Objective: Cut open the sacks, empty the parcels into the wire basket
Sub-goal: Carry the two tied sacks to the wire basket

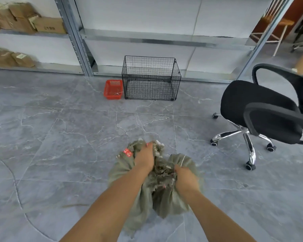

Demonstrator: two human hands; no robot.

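Observation:
A grey-green woven sack (122, 173) with a red label hangs bunched in front of me, above the grey tiled floor. My left hand (144, 157) grips the gathered cloth at the sack's top left. My right hand (186, 179) grips the bunched neck on the right, where a white string shows. Whatever is inside the sack is hidden. The black wire basket (150, 78) stands further ahead on the floor against the shelving, with nothing visible in it.
A small red plastic basket (113, 89) sits just left of the wire basket. A black office chair (262, 110) on castors stands at the right. Metal shelving (80, 37) lines the back, with brown cardboard boxes (24, 20) at the upper left.

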